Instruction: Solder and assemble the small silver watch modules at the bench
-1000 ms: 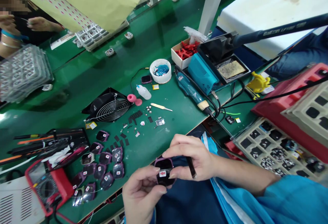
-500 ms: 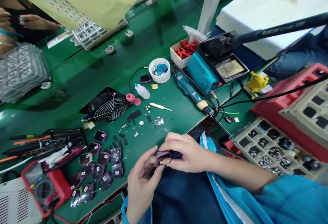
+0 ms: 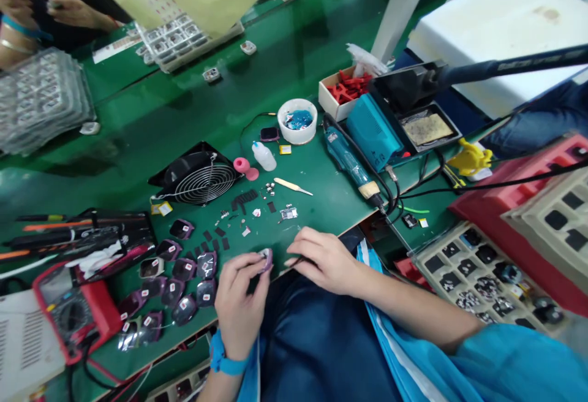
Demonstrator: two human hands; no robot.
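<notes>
The left hand (image 3: 241, 295) pinched a small purple smartwatch (image 3: 266, 260) between thumb and fingers, holding it up over the front edge of the green workbench (image 3: 321, 212). The smartwatch was turned nearly edge-on to the view. The right hand (image 3: 324, 261) was beside it, well short of touching, with its fingers curled and closed on a slim dark tool (image 3: 299, 261), most of which was hidden. A blue wristband (image 3: 225, 359) circled the left wrist.

Just left of the left hand lay a cluster of smartwatches with small white labels (image 3: 184, 268), most of them purple. Beyond the 2 hands, small black strips (image 3: 245, 198), a circuit board (image 3: 289, 212) and a cream-handled tool (image 3: 291, 185) were spread on the bench. Further back stood a black fan with a wire guard (image 3: 206, 184), a white squeeze bottle (image 3: 264, 155) and a round white tub (image 3: 297, 138) with blue material inside. To the right were a teal electric screwdriver (image 3: 346, 157) and a teal soldering station (image 3: 373, 132). A red-framed multimeter (image 3: 71, 313) lay at far left. Across the bench, a co-worker's hands (image 3: 73, 13) were partly in view.
</notes>
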